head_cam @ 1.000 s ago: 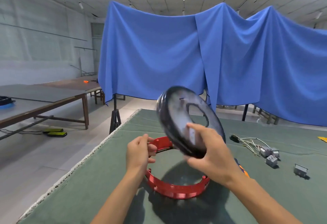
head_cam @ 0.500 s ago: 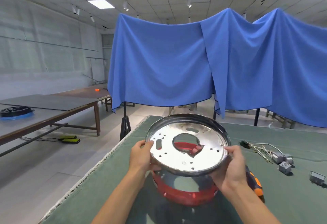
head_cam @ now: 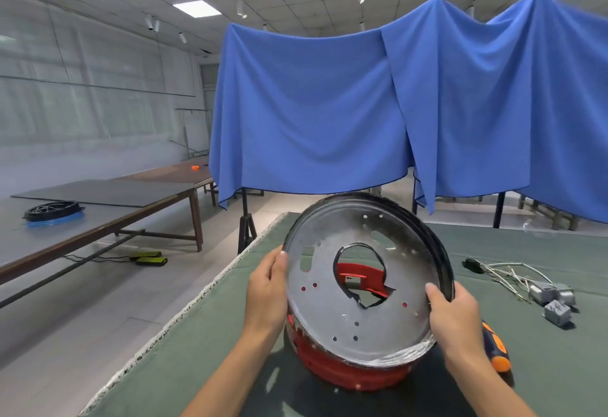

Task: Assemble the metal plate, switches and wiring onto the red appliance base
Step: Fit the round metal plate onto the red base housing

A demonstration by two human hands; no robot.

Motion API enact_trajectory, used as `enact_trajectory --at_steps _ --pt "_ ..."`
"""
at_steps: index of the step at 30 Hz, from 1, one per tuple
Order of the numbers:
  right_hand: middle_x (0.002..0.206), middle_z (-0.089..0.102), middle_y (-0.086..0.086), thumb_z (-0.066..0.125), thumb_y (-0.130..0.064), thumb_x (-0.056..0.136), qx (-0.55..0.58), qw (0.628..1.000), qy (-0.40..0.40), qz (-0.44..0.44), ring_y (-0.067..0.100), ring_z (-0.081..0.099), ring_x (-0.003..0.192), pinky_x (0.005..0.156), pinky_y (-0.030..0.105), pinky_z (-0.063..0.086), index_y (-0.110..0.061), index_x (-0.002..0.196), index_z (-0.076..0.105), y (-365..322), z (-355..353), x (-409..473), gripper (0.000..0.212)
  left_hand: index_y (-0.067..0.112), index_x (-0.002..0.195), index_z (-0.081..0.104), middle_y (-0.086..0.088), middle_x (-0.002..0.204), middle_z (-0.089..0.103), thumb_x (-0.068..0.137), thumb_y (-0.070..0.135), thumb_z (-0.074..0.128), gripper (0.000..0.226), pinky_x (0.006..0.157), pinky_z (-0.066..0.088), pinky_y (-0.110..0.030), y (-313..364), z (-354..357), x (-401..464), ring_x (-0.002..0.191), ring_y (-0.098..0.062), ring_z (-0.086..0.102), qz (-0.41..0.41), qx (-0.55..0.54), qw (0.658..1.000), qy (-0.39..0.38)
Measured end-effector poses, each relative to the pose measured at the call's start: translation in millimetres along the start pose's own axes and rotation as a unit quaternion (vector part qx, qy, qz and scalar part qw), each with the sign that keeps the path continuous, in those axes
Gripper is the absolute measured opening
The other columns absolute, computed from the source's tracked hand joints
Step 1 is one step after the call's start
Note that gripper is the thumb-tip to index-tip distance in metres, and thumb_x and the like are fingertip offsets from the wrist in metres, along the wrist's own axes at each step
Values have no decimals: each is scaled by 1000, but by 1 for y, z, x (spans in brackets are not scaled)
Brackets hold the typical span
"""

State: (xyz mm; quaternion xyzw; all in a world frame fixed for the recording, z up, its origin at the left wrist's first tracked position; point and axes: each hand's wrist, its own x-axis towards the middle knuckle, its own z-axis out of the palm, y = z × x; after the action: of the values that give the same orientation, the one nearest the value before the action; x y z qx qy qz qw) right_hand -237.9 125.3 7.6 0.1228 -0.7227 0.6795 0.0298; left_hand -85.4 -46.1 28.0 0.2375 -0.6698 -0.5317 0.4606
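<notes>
While tilted with its far edge raised, held over the red appliance base (head_cam: 348, 372) on the green-covered bench (head_cam: 204, 344) — a round metal plate (head_cam: 358, 288), its near rim low against the base's top edge, exact contact blurred. Gripped at the left rim by the left hand (head_cam: 268, 288), thumb on the plate's face, fingers behind the edge. Gripped at the right rim by the right hand (head_cam: 455, 309), thumb hooked over the dark lip, fingers hidden behind. Visible through the plate's large central cutout: a red inner part of the base. Scattered across the plate's face, small round holes and one rectangular slot near the left rim. Just right of the right wrist, lying on the bench, partly hidden by the arm — a screwdriver handle (head_cam: 496, 347) in orange and dark blue. Farther right, well apart from the base, a bundle of pale wiring (head_cam: 503, 272) with a dark plug end, and beside it small grey switches (head_cam: 554, 301) clustered together. Behind the bench, a blue cloth (head_cam: 329, 114) draped over stands. Off to the left, a long wooden table (head_cam: 108, 206) carrying a black coil on a blue ring (head_cam: 52, 212).
</notes>
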Motion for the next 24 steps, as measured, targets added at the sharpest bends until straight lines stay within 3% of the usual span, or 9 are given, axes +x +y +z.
enact_trajectory --at_steps 2,4,6,9,12,16,20,24 --pt "83 59 11 48 -9 96 1 999 33 -15 29 51 80 72 34 38 -3 92 57 1 2 4 11 31 89 65 2 87 69 100 43 35 34 79 54 -48 -7 -1 4 85 -23 64 -12 66 997 37" --pt "89 58 11 46 -9 97 -3 998 58 -25 27 49 84 74 31 34 -1 99 57 1 5 6 14 31 92 58 5 97 65 96 41 41 20 81 53 -42 -19 -10 8 87 -18 61 -58 221 972 47" --pt "95 58 11 45 -10 98 3 996 78 -32 25 49 87 76 30 33 0 106 56 3 7 9 17 24 104 54 3 108 58 89 42 49 24 85 51 -39 -31 -17 8 96 -22 59 -130 357 925 -1" --pt "96 58 10 45 -11 98 12 995 95 -30 25 49 88 76 30 33 0 107 56 8 5 15 18 11 96 58 -10 101 66 83 49 49 41 82 53 -38 -36 -17 1 91 -31 65 -197 441 873 -73" --pt "95 56 10 45 -10 97 26 994 107 -8 26 49 88 78 33 36 -2 104 56 14 2 17 15 10 73 55 -8 70 66 81 37 49 28 62 60 -42 -30 -12 -9 62 -28 69 -236 395 880 -116" --pt "93 56 8 46 -12 98 54 993 107 21 26 50 88 77 33 36 -10 99 52 16 0 11 6 13 79 50 -11 76 66 83 27 42 16 62 60 -41 -24 -6 -11 62 -33 69 -200 421 874 -138" --pt "89 57 6 49 -15 97 73 990 119 25 24 51 84 71 30 36 -10 98 55 11 -9 7 8 15 79 44 -14 86 67 91 21 41 13 72 57 -47 -20 -1 -7 78 -36 66 -118 374 917 -79" --pt "94 58 7 55 -21 95 87 982 164 39 23 53 87 75 33 37 -7 101 58 15 -22 5 15 22 90 49 -8 69 66 94 21 46 4 65 56 -38 -21 1 -13 62 -23 66 -70 236 969 -9"
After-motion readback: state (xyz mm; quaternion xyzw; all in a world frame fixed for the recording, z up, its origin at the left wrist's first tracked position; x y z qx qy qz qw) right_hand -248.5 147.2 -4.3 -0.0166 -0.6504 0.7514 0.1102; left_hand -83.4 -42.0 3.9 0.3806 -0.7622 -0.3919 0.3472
